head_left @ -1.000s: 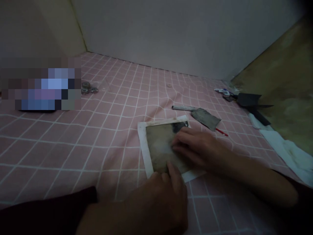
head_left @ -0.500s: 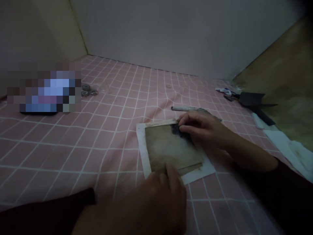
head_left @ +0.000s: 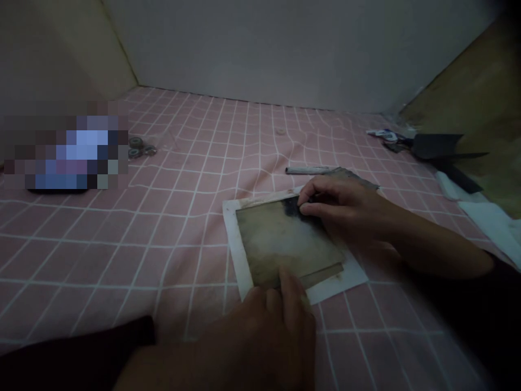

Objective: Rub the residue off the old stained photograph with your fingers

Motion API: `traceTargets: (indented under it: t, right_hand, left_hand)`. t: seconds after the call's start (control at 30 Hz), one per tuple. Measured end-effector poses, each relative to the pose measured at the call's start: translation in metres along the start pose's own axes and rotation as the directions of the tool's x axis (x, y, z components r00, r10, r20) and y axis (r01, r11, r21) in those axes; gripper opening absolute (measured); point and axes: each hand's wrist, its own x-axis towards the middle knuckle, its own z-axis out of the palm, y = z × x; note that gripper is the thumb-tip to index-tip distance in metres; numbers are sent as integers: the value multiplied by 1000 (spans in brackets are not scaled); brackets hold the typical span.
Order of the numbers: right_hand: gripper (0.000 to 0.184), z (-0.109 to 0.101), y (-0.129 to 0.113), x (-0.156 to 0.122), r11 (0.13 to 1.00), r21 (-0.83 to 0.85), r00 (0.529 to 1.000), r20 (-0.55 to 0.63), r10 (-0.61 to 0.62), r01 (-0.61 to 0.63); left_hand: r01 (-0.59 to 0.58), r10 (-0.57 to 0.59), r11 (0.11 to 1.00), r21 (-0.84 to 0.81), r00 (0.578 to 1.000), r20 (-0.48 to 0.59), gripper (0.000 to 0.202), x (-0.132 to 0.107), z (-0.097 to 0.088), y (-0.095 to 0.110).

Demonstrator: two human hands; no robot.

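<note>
A square brownish, translucent-looking sheet (head_left: 272, 239) lies on a slightly larger piece of white paper (head_left: 233, 239) on the cloth. A black smudge (head_left: 290, 207) darkens its far right part. At that smudge, my right hand (head_left: 342, 203) is closed in a pinch, thumb and fingertips together over the sheet; whatever they hold is too small or hidden to make out. My left hand (head_left: 277, 326) rests at the near edge, its index finger stretched onto the sheet and the other fingers partly hidden. The right side of the sheet is covered by my right hand.
Just beyond the paper lie a slim grey tube (head_left: 307, 170) and a grey piece (head_left: 354, 176). Black sheets (head_left: 437, 145) and white paper (head_left: 492, 220) are at the right. On the left sit a blurred-out lit screen (head_left: 85, 149) and small round rolls (head_left: 138, 147). Pink checked cloth (head_left: 195, 163) covers the table.
The view has shifted slightly. Both hands stay at nearly the same places on the sheet, with the right one still pinched at the black smudge.
</note>
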Motion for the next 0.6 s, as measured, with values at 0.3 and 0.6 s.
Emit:
traceTargets:
  t: [0.3,0.6]
  right_hand:
    - [8,6,4,0,985,-152,995,-47,-88,80]
    - [8,6,-1,-2,971,-211,991,-52,-124,110]
  left_hand:
    - [57,-57,998,-32,998,-5,27,6,0,0]
    - [85,-84,982,-170,996,9,21,-2,1,-5]
